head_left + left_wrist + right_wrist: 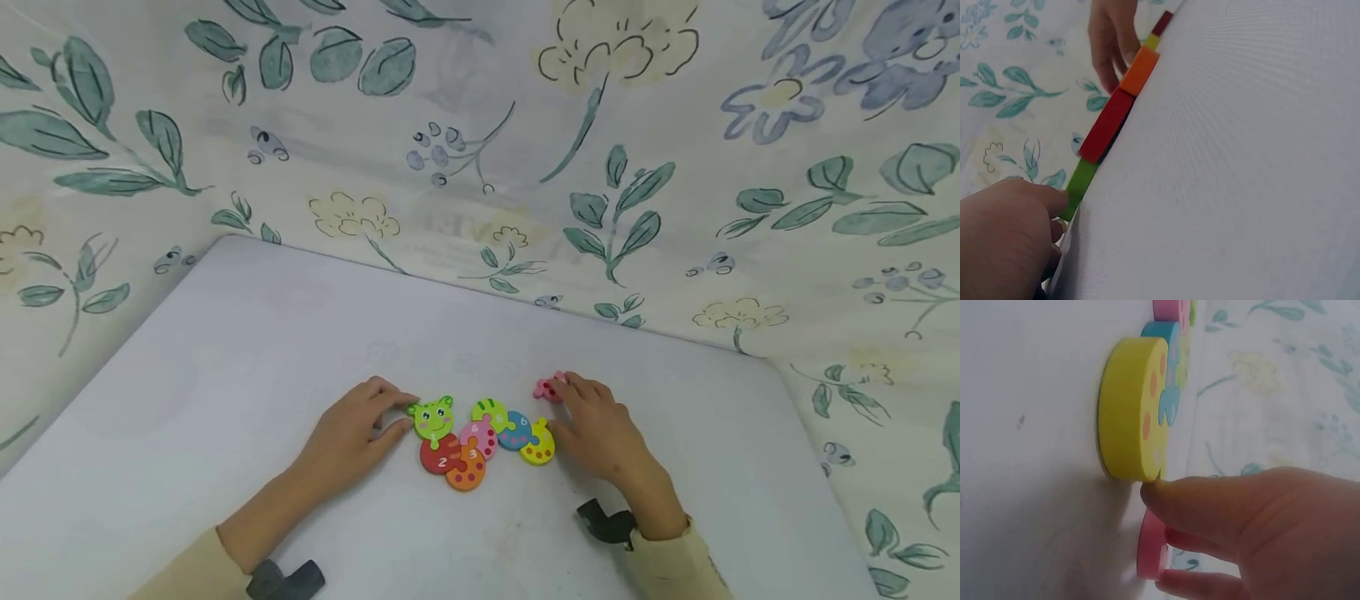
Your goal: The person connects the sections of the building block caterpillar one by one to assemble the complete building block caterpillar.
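A wooden number-puzzle caterpillar lies on the white table in the head view. Its green head piece (432,419) joins a red piece (440,455), an orange piece (466,468), a pink piece (477,439), a second green piece (489,413), a blue piece (515,431) and a yellow piece (537,443). My left hand (360,429) holds the head's left edge between thumb and index finger. Beyond the yellow end lies a loose pink spotted piece (550,387), touched by fingers of my right hand (603,429). The right thumb is at the yellow piece's edge.
The white table (300,317) reaches back to a wall covering with printed flowers and leaves (480,167). Dark wrist mounts (603,523) are worn on both wrists, close over the tabletop. Beige sleeves (675,567) cover the forearms.
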Motion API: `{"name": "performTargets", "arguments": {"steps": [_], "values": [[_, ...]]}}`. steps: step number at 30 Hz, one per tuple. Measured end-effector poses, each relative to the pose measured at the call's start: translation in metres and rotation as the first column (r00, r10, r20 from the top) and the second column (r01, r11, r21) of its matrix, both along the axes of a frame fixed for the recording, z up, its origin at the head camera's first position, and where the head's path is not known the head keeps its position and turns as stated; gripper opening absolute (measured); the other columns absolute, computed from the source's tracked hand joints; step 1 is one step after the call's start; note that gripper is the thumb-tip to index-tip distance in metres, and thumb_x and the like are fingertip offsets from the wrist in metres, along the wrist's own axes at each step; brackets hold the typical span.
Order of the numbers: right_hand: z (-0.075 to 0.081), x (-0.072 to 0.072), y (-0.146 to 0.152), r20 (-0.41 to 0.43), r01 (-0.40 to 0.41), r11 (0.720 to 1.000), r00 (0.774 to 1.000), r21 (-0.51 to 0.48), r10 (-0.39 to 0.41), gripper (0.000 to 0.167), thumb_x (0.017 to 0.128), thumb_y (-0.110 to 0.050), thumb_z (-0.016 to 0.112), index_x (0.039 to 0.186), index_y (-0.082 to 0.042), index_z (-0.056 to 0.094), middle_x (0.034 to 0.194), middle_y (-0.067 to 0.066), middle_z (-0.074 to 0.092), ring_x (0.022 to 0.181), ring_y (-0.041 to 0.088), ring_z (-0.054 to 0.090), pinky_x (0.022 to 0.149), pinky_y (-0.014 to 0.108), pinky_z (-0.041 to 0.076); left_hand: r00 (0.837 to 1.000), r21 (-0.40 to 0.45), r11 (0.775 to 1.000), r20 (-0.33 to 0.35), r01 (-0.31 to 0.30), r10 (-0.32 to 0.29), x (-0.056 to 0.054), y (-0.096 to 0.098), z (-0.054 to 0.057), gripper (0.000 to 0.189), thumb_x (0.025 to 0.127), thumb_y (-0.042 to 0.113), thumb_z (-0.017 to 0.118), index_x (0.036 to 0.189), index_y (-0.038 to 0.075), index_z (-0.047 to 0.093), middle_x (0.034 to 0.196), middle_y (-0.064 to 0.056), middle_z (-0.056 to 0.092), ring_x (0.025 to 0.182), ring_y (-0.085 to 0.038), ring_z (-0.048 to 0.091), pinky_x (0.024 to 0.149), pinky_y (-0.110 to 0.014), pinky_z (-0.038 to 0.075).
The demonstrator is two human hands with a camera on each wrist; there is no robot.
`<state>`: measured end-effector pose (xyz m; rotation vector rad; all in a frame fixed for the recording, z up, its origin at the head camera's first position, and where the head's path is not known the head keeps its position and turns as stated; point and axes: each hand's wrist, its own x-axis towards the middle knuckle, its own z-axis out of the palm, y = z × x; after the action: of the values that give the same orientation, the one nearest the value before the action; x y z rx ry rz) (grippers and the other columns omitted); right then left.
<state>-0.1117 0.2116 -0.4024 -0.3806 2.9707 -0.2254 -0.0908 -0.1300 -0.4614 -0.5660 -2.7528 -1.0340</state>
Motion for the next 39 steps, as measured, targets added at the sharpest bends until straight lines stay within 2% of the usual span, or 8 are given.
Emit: {"name": "performTargets", "arguments": {"steps": [6, 12, 18, 24, 30, 32, 35, 39], "values": [[-0.005, 0.001, -0.002, -0.069, 0.01, 1.0, 0.998, -0.021, -0.012, 0.051, 0.094, -0.025, 0.08, 0.138, -0.007, 0.063, 0.142, 0.016, 0.061, 0.132, 0.043, 0.052, 0.1, 0.067, 0.047, 1.0, -0.002, 1.0, -0.002, 0.006, -0.006, -0.002, 0.002, -0.001, 0.031, 0.094, 0.02, 0.08, 0.124, 0.017, 0.074, 0.108, 0.008, 0.063, 0.082, -0.005, 0.05, 0.069, -0.025, 0.049], [-0.006, 0.002, -0.001, -0.122, 0.069, 0.997, 0.99, 0.037, -0.065, 0.04, 0.088, -0.03, 0.086, 0.117, -0.008, 0.072, 0.123, 0.014, 0.068, 0.114, 0.038, 0.061, 0.096, 0.067, 0.049, 1.0, -0.001, 1.0, -0.005, 0.009, -0.009, -0.004, 0.004, -0.004, 0.031, 0.094, 0.02, 0.08, 0.124, 0.017, 0.074, 0.109, 0.008, 0.063, 0.082, -0.005, 0.05, 0.07, -0.025, 0.049], [0.004, 0.002, 0.006, -0.097, 0.058, 0.997, 0.994, 0.047, -0.053, 0.033, 0.087, -0.033, 0.086, 0.109, -0.01, 0.074, 0.105, 0.01, 0.069, 0.095, 0.03, 0.06, 0.084, 0.056, 0.055, 1.0, 0.004, 1.0, -0.001, 0.014, -0.014, -0.006, 0.006, -0.008, 0.03, 0.094, 0.017, 0.08, 0.124, 0.017, 0.074, 0.108, 0.008, 0.063, 0.082, -0.005, 0.05, 0.069, -0.024, 0.049], [0.03, 0.02, 0.011, 0.054, 0.032, 0.99, 0.998, -0.134, -0.025, 0.033, 0.086, -0.019, 0.088, 0.114, -0.013, 0.07, 0.106, 0.0, 0.065, 0.087, 0.019, 0.059, 0.075, 0.034, 0.058, 1.0, 0.003, 1.0, -0.004, 0.023, -0.023, -0.006, 0.008, -0.011, 0.029, 0.094, 0.017, 0.08, 0.123, 0.017, 0.074, 0.108, 0.009, 0.063, 0.082, -0.004, 0.05, 0.069, -0.025, 0.049], [0.033, 0.037, 0.009, 0.204, -0.021, 0.989, 0.978, -0.147, 0.051, 0.042, 0.085, -0.019, 0.089, 0.12, -0.016, 0.066, 0.1, -0.011, 0.063, 0.088, 0.01, 0.059, 0.079, 0.029, 0.057, 0.999, 0.005, 0.999, -0.003, 0.038, -0.038, -0.009, 0.01, -0.011, 0.03, 0.094, 0.018, 0.08, 0.124, 0.017, 0.074, 0.109, 0.008, 0.063, 0.082, -0.005, 0.051, 0.069, -0.024, 0.05], [0.03, 0.037, 0.01, 0.186, -0.025, 0.991, 0.981, -0.135, 0.05, 0.043, 0.084, -0.018, 0.089, 0.121, -0.016, 0.067, 0.102, -0.011, 0.063, 0.089, 0.008, 0.058, 0.08, 0.03, 0.057, 0.999, 0.002, 0.999, -0.005, 0.035, -0.035, -0.01, 0.009, -0.01, 0.03, 0.095, 0.018, 0.079, 0.124, 0.017, 0.074, 0.11, 0.009, 0.063, 0.084, -0.004, 0.053, 0.071, -0.024, 0.052], [0.023, 0.031, 0.014, 0.091, -0.075, 0.985, 0.992, -0.153, 0.089, 0.04, 0.087, -0.009, 0.084, 0.123, -0.013, 0.067, 0.11, -0.005, 0.067, 0.093, 0.011, 0.058, 0.083, 0.033, 0.057, 1.0, -0.003, 1.0, -0.012, 0.016, -0.016, -0.009, 0.005, -0.009, 0.03, 0.094, 0.017, 0.08, 0.123, 0.017, 0.074, 0.11, 0.009, 0.063, 0.086, -0.004, 0.055, 0.073, -0.026, 0.054], [0.012, 0.021, 0.017, 0.01, -0.178, 0.961, 0.983, -0.213, 0.185, 0.04, 0.09, 0.004, 0.07, 0.129, -0.007, 0.068, 0.13, 0.003, 0.067, 0.116, 0.022, 0.063, 0.099, 0.043, 0.054, 0.999, 0.008, 1.0, -0.031, 0.012, -0.012, -0.007, 0.001, -0.007, 0.03, 0.093, 0.014, 0.08, 0.123, 0.016, 0.075, 0.109, 0.008, 0.063, 0.086, -0.004, 0.056, 0.073, -0.027, 0.054]]}}
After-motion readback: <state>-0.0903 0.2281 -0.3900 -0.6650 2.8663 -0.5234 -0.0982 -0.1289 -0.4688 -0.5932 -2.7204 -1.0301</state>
